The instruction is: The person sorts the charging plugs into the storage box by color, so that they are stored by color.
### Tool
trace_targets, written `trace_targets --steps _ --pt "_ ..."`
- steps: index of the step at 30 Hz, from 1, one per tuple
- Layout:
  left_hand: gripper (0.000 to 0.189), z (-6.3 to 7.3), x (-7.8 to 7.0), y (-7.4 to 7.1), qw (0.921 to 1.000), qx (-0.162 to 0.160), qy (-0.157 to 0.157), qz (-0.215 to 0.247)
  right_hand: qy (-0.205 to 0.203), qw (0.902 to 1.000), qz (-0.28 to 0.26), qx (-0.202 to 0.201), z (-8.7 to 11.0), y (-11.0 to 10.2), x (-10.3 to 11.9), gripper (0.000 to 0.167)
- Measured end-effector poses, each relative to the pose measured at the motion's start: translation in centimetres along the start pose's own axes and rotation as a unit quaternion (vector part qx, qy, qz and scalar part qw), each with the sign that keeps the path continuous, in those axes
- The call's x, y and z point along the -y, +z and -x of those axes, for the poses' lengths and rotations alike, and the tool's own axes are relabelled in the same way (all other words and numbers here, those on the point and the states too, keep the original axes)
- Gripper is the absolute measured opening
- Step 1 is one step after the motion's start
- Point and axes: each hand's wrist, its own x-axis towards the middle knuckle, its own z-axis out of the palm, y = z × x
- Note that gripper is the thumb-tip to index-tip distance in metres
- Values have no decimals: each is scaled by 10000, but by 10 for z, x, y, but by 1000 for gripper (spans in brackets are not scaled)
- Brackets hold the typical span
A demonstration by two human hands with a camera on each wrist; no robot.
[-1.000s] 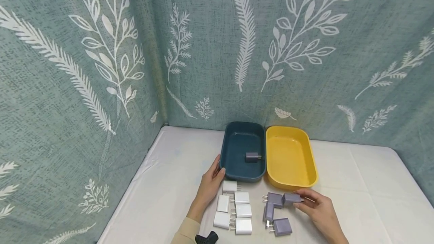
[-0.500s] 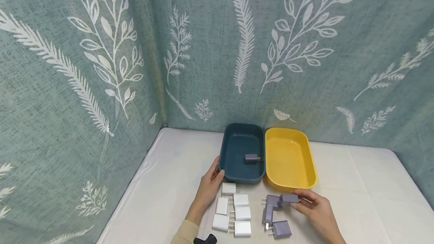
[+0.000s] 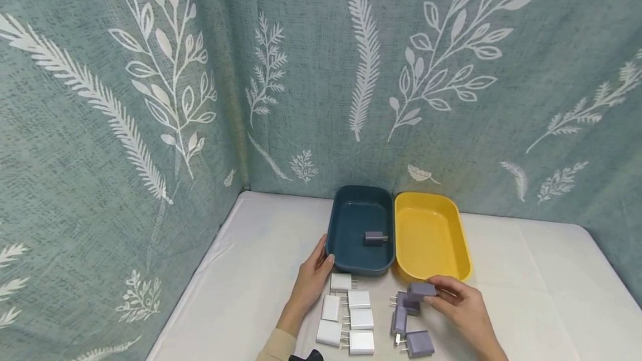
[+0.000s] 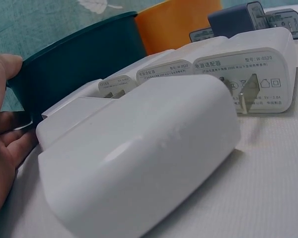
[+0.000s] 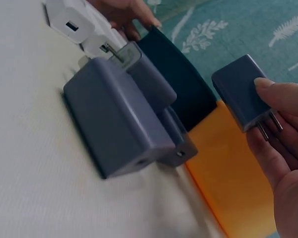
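Observation:
My left hand [image 3: 311,283] holds the near left corner of the dark teal tray [image 3: 337,222]; in the left wrist view its thumb [image 4: 11,65] lies at the rim and its fingers against the wall. One purple charger plug [image 3: 373,238] lies inside. Thumb and fingers of my right hand [image 3: 463,305] pinch another purple charger [image 5: 243,91] in the air, prongs toward the palm. Below it on the table lie more purple chargers: one [image 3: 412,306] partly covered, one on its side [image 3: 399,321], and one nearer me [image 3: 420,344].
A yellow tray [image 3: 465,249] stands right against the teal one. Several white chargers [image 3: 361,319] lie in front of the teal tray, close to my left wrist. A white cloth [image 3: 531,272] covers the table, and a patterned green curtain [image 3: 311,71] hangs behind.
My right hand has moved left with the purple charger, now over the other purple ones. The left hand has stayed on the teal tray. The head view has shifted slightly.

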Motion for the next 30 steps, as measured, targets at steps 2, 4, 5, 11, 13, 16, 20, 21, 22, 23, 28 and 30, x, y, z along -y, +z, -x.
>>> trace_targets --steps 2,4,5,11,13,16,20,21,22,23,28,30 --pt "55 0 -1 0 10000 -17 9 -11 93 10000 -27 3 -2 2 2 39" --pt "55 -1 -1 0 10000 -26 23 -17 186 9998 -45 -22 -5 5 5 39" --pt "55 -1 -2 -1 10000 -28 23 -18 220 9997 -40 -33 -6 6 6 38" --pt "55 -1 -2 -1 10000 -71 10 -7 351 9994 -49 -34 -12 11 11 38" --pt "55 -1 -2 -1 10000 -66 -5 3 367 9993 -56 -25 -14 13 12 38" --pt "55 -1 -1 -1 10000 -53 -3 -11 397 9992 -45 -21 -16 15 14 38" --pt "56 -4 3 0 10000 -54 6 -35 412 9991 -102 9 -20 19 16 39" --pt "56 -5 8 1 10000 -70 15 -17 403 9991 -137 17 -21 20 17 40" --pt "56 -7 13 2 9999 -92 41 -1 379 9991 -189 33 -22 21 17 40" --pt "56 -9 18 3 9999 -113 56 2 377 9990 -245 64 -23 22 17 40" --pt "56 -14 38 7 9997 -182 159 60 542 9977 -384 121 -26 28 20 41" --pt "56 -14 38 7 9998 -158 144 60 669 9969 -393 100 -26 30 22 42"
